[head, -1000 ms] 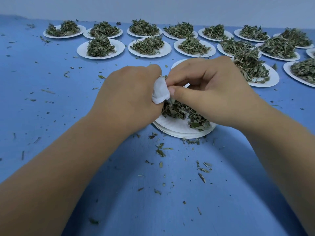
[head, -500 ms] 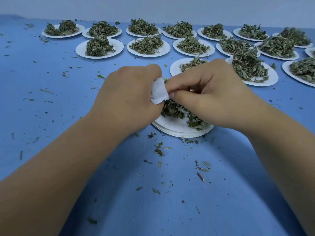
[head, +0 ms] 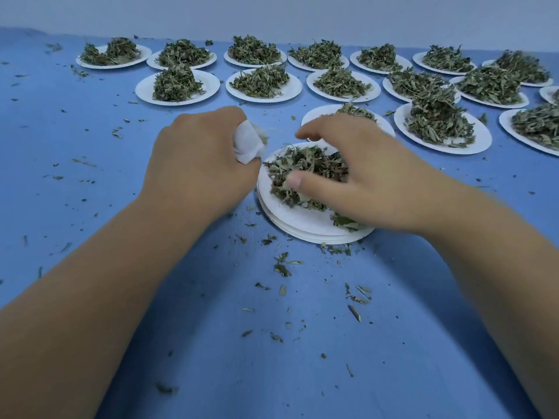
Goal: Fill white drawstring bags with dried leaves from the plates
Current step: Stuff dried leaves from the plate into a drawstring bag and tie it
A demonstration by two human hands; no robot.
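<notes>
Fingers (head: 304, 135) of the right hand (head: 372, 176): loose, spread over the dried leaves (head: 308, 164) on the near plate stack (head: 302, 232), thumb touching the heap, not closed on any of it. Rake thumb and fingertips together under a modest tuft; lift slowly to avoid scattering. Left hand (head: 196, 164): curled tight round the white drawstring bag (head: 248, 143), just beside the plate's rim. Hold its mouth upward and wide, close over the plate.
</notes>
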